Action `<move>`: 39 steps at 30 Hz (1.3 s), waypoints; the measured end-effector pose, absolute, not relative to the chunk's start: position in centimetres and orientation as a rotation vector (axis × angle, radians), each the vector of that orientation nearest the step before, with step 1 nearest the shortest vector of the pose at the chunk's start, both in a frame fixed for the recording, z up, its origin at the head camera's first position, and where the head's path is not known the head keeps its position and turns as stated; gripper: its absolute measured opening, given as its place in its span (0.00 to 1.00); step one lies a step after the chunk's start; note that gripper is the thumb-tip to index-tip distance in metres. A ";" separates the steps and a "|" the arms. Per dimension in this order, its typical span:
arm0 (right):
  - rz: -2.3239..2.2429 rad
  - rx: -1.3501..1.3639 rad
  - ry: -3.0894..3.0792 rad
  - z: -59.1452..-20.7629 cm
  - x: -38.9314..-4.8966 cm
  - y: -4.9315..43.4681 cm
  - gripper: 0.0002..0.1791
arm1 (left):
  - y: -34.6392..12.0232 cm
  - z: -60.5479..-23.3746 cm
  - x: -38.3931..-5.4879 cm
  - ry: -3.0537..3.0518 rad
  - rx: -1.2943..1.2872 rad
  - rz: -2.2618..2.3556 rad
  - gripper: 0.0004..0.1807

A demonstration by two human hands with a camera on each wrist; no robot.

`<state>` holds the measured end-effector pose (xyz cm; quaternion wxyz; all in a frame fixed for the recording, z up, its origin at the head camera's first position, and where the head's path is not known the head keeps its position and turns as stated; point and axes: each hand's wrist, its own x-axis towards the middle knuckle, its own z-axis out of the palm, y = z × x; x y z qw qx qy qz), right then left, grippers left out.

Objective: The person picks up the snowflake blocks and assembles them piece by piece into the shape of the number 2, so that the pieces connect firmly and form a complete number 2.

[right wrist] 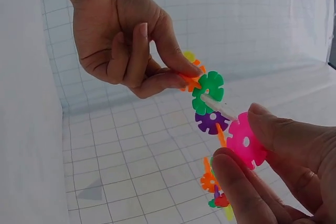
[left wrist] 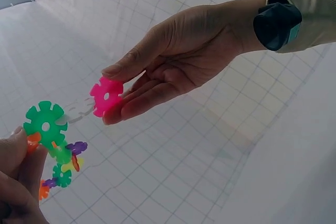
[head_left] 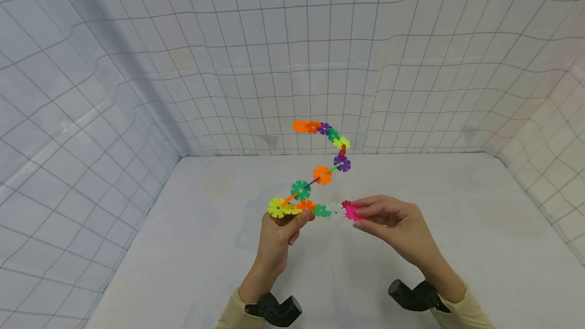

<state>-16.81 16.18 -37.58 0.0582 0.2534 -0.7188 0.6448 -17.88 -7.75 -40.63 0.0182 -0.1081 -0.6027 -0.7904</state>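
A chain of notched plastic snowflake discs (head_left: 300,190) in several colours is held up in the air. From the left hand it runs back and right, then curls left to an orange disc (head_left: 299,126) at its far end. My left hand (head_left: 273,242) pinches an orange disc (head_left: 307,205) of the chain between thumb and fingers. A green disc (right wrist: 211,90) and a white disc (head_left: 336,211) follow to the right. My right hand (head_left: 399,225) pinches a pink disc (left wrist: 106,96), which meets the white one's edge. A small red disc (head_left: 346,203) shows by the right fingertips; its joint is unclear.
Below the hands lies a white table surface (head_left: 192,248). White sheeting with a dark grid (head_left: 283,55) rises behind and at both sides. Black wrist cameras (head_left: 280,310) are strapped over the beige sleeves.
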 end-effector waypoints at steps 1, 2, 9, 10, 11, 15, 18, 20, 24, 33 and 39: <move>1.964 0.750 -2.187 -37.5 -16.8 16.2 0.10 | -7.7 -40.6 -17.9 -1.886 -0.339 -2.449 0.10; 1.975 0.730 -2.194 -37.5 -16.8 16.1 0.10 | -7.7 -40.6 -17.8 -1.898 -0.339 -2.444 0.11; 2.088 0.627 -2.182 -37.4 -16.7 16.0 0.09 | -7.5 -40.7 -17.7 -1.891 -0.381 -2.443 0.12; 2.102 0.607 -2.185 -37.4 -16.7 16.0 0.09 | -7.5 -40.8 -17.7 -1.890 -0.398 -2.440 0.12; 2.109 0.589 -2.190 -37.4 -16.7 16.0 0.09 | -7.5 -40.9 -17.7 -1.888 -0.413 -2.438 0.12; 2.118 0.560 -2.219 -37.4 -16.7 16.1 0.07 | -7.4 -41.1 -17.6 -1.887 -0.445 -2.426 0.12; 2.090 0.572 -2.241 -37.5 -16.8 16.2 0.07 | -7.4 -41.1 -17.6 -1.888 -0.460 -2.410 0.12; 2.058 0.576 -2.253 -37.6 -16.9 16.2 0.07 | -7.4 -41.1 -17.6 -1.892 -0.479 -2.391 0.12; 2.047 0.574 -2.250 -37.9 -17.1 16.0 0.07 | -7.2 -41.0 -17.5 -1.881 -0.485 -2.386 0.13; 2.036 0.545 -2.168 -38.2 -17.2 15.4 0.06 | -6.7 -41.1 -17.5 -1.828 -0.367 -2.446 0.12; 2.020 0.523 -2.103 -38.4 -17.2 14.9 0.06 | -6.4 -41.4 -17.6 -1.791 -0.262 -2.509 0.10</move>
